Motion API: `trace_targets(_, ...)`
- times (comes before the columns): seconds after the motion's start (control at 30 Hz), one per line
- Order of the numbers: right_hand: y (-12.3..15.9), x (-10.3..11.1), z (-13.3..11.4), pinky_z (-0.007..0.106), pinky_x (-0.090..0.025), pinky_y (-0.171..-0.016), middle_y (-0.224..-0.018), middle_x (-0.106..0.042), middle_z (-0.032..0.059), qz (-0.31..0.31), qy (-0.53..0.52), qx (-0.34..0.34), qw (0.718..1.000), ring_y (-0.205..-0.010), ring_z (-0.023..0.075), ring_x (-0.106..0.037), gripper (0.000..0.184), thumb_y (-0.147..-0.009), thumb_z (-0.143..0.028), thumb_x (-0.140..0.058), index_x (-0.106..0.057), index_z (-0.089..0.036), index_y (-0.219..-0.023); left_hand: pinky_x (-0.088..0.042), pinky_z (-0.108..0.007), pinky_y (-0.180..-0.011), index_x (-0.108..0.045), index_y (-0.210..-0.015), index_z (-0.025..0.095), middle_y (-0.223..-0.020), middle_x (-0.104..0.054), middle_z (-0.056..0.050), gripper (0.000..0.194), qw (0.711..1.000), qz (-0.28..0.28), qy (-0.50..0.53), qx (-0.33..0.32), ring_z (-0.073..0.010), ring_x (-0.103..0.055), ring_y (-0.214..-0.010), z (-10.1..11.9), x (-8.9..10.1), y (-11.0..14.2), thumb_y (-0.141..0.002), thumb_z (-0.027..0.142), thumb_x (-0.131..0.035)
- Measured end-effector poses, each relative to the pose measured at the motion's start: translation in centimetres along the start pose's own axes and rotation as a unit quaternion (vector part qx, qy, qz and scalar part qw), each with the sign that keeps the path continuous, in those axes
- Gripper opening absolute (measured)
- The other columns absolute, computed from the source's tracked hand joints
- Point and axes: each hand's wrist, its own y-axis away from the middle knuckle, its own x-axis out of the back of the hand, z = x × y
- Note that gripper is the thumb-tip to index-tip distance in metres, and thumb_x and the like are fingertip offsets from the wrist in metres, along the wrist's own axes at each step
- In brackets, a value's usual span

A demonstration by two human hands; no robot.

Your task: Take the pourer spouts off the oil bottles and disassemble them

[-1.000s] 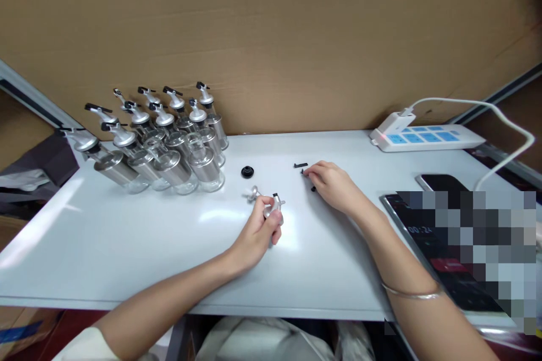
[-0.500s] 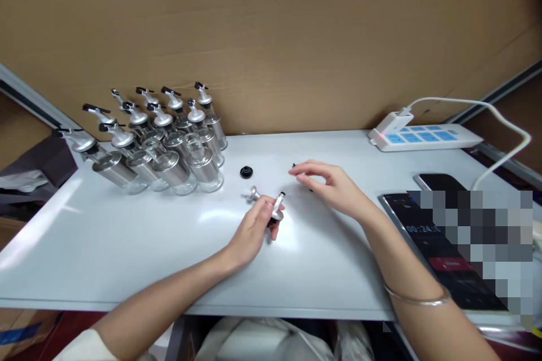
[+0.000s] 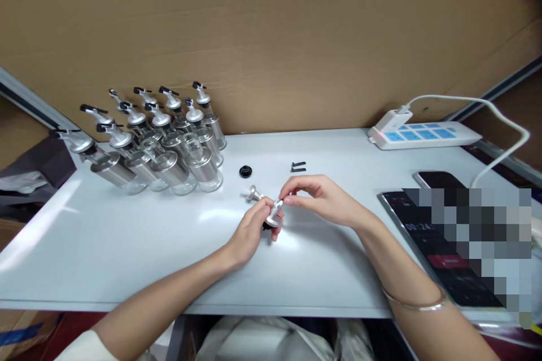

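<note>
My left hand [image 3: 249, 228] is closed around a silver bottle pourer [image 3: 274, 218], its spout tilted up to the right and its black stopper end pointing down. The fingertips of my right hand [image 3: 319, 200] are pinched at the spout's tip; anything small between them is hidden. Just behind my left fingers a second silver pourer [image 3: 254, 193] lies on the table. Farther back, a round black stopper [image 3: 245, 171] sits alone. Two thin black flaps [image 3: 298, 167] lie side by side beyond my right hand.
Several glass bottles with steel sleeves [image 3: 169, 163] stand at the left, most topped with pourers. At the right are a white power strip [image 3: 427, 135] with a plugged charger and cable, and phones [image 3: 436, 254]. Cardboard [image 3: 296, 45] walls off the back of the white table [image 3: 148, 248].
My right hand has moved left and nearer, from around the black flaps to the spout's tip. The two flaps are now uncovered. My left hand keeps hold of the pourer.
</note>
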Motion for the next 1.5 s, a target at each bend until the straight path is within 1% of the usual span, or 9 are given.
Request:
trace_targets(0.37, 0.2, -0.1, 0.3, 0.028, -0.044, -0.072, -0.063, -0.066, -0.0019, -0.054, -0.073, -0.053, 0.994, -0.061, 0.0128, -0.06, 0.019, -0.08, -0.034, -0.064, -0.059, -0.017, -0.071, -0.041, -0.028, -0.069, -0.044, -0.09, 0.016, -0.08, -0.055, -0.003, 0.034, 0.998, -0.059, -0.017, -0.004, -0.0107, -0.048, -0.061, 0.1, -0.3, 0.3, -0.094, 0.047, -0.031)
trace_targets(0.63, 0.2, -0.4, 0.5, 0.025, -0.043, -0.063, -0.063, -0.061, -0.002, -0.036, -0.056, -0.049, 0.997, -0.061, 0.0119, -0.058, 0.023, -0.083, -0.035, -0.06, -0.054, -0.018, -0.069, -0.041, -0.029, -0.072, -0.047, -0.097, 0.017, -0.07, -0.047, 0.001, 0.04, 0.996, -0.052, -0.078, -0.006, -0.013, -0.048, -0.066, 0.3, -0.5, 0.3, -0.091, 0.054, -0.035)
trace_targets(0.8, 0.1, -0.8, 0.3, 0.023, -0.039, -0.056, -0.057, -0.053, -0.0051, -0.012, -0.038, -0.053, 0.998, -0.054, 0.0103, -0.054, 0.025, -0.083, -0.036, -0.057, -0.048, -0.019, -0.067, -0.042, -0.028, -0.069, -0.048, -0.097, 0.016, -0.082, -0.049, -0.001, 0.039, 0.996, -0.038, -0.079, -0.018, -0.0109, -0.048, -0.063, 0.8, -0.7, -0.1, -0.091, 0.052, -0.035)
trace_targets(0.93, 0.0, -0.8, 0.3, 0.022, -0.035, -0.053, -0.056, -0.049, -0.0057, 0.002, -0.004, -0.037, 0.999, -0.052, 0.009, -0.047, 0.023, -0.085, -0.034, -0.053, -0.046, -0.02, -0.067, -0.041, -0.027, -0.07, -0.048, -0.095, 0.016, -0.077, -0.048, 0.0, 0.035, 0.995, -0.035, -0.093, -0.018, -0.012, -0.049, -0.065, 0.7, -0.5, -0.1, -0.093, 0.047, -0.032)
trace_targets(1.0, 0.0, -0.5, 0.4, 0.023, -0.032, -0.051, -0.053, -0.046, -0.006, 0.034, 0.018, -0.037, 0.999, -0.05, 0.0087, -0.042, 0.028, -0.084, -0.039, -0.053, -0.045, -0.02, -0.064, -0.04, -0.028, -0.071, -0.046, -0.097, 0.017, -0.078, -0.049, 0.0, 0.033, 0.994, -0.035, -0.099, -0.016, -0.0118, -0.049, -0.065, 0.3, -0.4, 0.1, -0.093, 0.047, -0.033)
trace_targets(1.1, 0.1, 0.7, 0.6, 0.024, -0.033, -0.051, -0.051, -0.044, -0.006, 0.141, 0.021, -0.021, 0.99, -0.049, 0.0088, -0.038, 0.037, -0.08, -0.05, -0.056, -0.043, -0.021, -0.062, -0.039, -0.029, -0.073, -0.045, -0.101, 0.018, -0.077, -0.051, 0.0, 0.031, 0.993, -0.04, -0.111, -0.004, -0.0123, -0.048, -0.066, -0.4, -0.4, 0.3, -0.093, 0.047, -0.036)
trace_targets(1.23, 0.6, 3.1, 0.8, 0.027, -0.043, -0.059, -0.06, -0.056, -0.0015, 0.241, -0.001, 0.003, 0.97, -0.057, 0.0125, -0.053, 0.037, -0.069, -0.053, -0.069, -0.05, -0.021, -0.068, -0.039, -0.028, -0.071, -0.044, -0.1, 0.018, -0.082, -0.053, -0.001, 0.031, 0.996, -0.032, -0.083, 0.006, -0.0115, -0.049, -0.066, -0.7, -0.5, 0.3, -0.091, 0.048, -0.041)
trace_targets(1.33, 1.0, 4.4, 1.4, 0.03, -0.046, -0.064, -0.068, -0.063, 0.0016, 0.243, 0.043, -0.017, 0.969, -0.065, 0.0162, -0.06, 0.033, -0.069, -0.05, -0.069, -0.055, -0.02, -0.074, -0.039, -0.027, -0.07, -0.044, -0.096, 0.018, -0.085, -0.054, -0.001, 0.032, 0.997, -0.028, -0.068, 0.012, -0.0103, -0.049, -0.064, -0.5, -0.5, 0.2, -0.09, 0.049, -0.043)
trace_targets(1.5, 1.3, 5.0, 2.6, 0.028, -0.041, -0.061, -0.056, -0.062, 0.0, 0.172, 0.265, -0.125, 0.941, -0.054, 0.0148, -0.056, 0.022, -0.085, -0.033, -0.05, -0.058, -0.02, -0.069, -0.038, -0.028, -0.071, -0.043, -0.097, 0.018, -0.087, -0.054, -0.002, 0.03, 0.997, -0.027, -0.065, 0.012, -0.0102, -0.049, -0.065, -0.4, -0.5, 0.3, -0.091, 0.047, -0.042)
